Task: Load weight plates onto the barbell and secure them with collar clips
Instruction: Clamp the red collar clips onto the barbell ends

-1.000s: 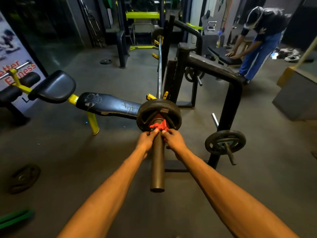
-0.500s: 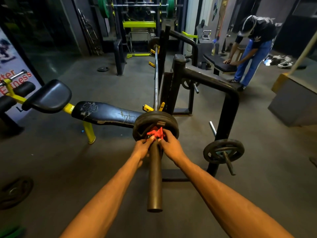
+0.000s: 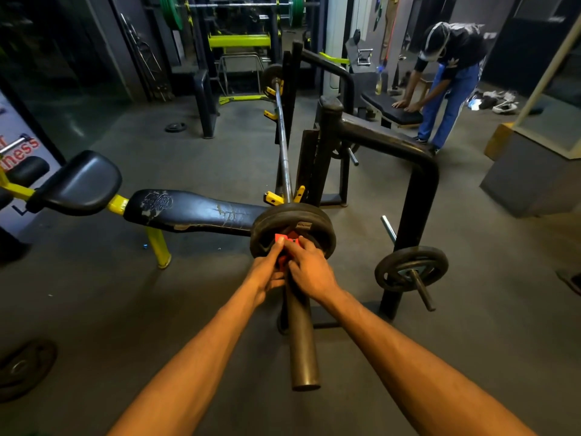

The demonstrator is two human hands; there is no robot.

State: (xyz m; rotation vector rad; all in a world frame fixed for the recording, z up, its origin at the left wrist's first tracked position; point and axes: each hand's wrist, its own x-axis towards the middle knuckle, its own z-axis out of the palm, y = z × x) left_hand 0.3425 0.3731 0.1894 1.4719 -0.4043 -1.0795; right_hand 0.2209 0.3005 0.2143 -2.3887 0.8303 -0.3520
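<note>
The barbell rests on yellow hooks and its bare sleeve points straight at me. A black weight plate sits on the near sleeve. A red collar clip lies against the plate's face around the sleeve. My left hand grips the clip from the left, fingers reaching up to its red top. My right hand covers the clip from the right, so most of it is hidden. Another plate sits on the barbell's far end.
A black bench pad on a yellow frame runs off to the left. A black rack frame stands right, with a plate on its storage peg. A loose plate lies on the floor at left. A person bends over a far bench.
My view has tilted up slightly. Both hands have closed further over the red clip, pressing it against the plate, and my right hand now covers more of it.
</note>
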